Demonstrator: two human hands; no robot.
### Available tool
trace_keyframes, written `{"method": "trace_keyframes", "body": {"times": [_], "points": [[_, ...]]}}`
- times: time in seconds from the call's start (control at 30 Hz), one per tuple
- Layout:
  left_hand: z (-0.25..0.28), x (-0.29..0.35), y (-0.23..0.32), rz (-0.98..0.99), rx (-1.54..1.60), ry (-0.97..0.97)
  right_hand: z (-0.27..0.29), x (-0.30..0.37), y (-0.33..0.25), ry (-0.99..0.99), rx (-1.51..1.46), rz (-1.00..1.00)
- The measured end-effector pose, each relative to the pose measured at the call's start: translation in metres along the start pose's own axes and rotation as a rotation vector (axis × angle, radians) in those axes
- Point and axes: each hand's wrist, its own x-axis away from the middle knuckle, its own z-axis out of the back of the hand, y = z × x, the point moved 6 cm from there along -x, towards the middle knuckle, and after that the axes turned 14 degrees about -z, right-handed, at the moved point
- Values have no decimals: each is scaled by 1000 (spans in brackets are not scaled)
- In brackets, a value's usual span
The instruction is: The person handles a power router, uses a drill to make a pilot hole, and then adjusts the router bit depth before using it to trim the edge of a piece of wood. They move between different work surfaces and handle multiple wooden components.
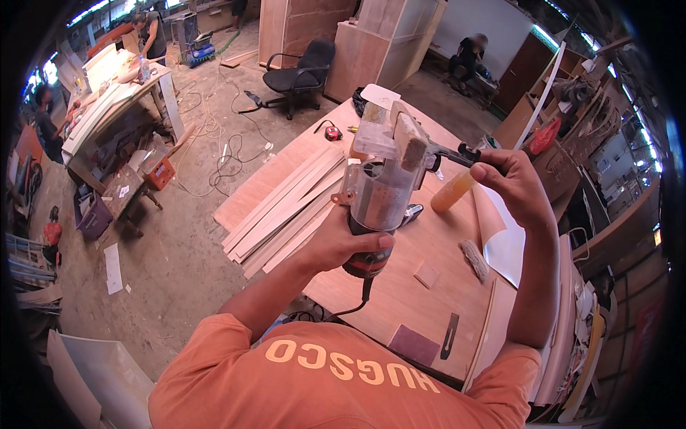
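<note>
My left hand is wrapped round the body of a trim router, which is tipped up with its base away from me and its cord hanging below. A clear plastic guard and a worn wooden block are at the base end. In my right hand, thumb and fingers pinch the dark end of a metal wrench, whose other end reaches the router near the block. Just below the wrench, a bottle of amber liquid stands on the plywood-topped table.
Thin wood strips lie at the table's left, with a red tape measure beyond. Nearer are a sandpaper sheet and a slotted black plate. An office chair and cables occupy the floor. Other people are farther off.
</note>
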Motion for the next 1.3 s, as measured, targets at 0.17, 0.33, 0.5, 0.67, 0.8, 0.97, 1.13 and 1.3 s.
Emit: {"method": "trace_keyframes", "body": {"times": [0.17, 0.33, 0.5, 0.67, 0.8, 0.97, 1.13, 1.3], "points": [[0, 1, 1, -10, 11, 14, -1, 1, 0, -5, -14, -16], [1, 2, 2, -22, 24, 8, -2, 2, -2, 3, -7, -19], [-1, 1, 0, -30, 30, 13, 6, 3, -1, 22, 65, -4], [0, 1, 3, -46, 43, 8, 12, -1, -17, -89, -11, -32], [11, 14, 4, -8, 41, -13, 4, -12, -53, -217, 131, 192], [2, 14, 11, -61, 23, -2, -1, -11, -50, -263, 46, 150], [7, 17, 15, -73, 86, -22, -13, -18, -50, -333, -16, 134], [9, 19, 19, -105, 69, 27, -12, -26, -49, -304, -55, 101]]}}
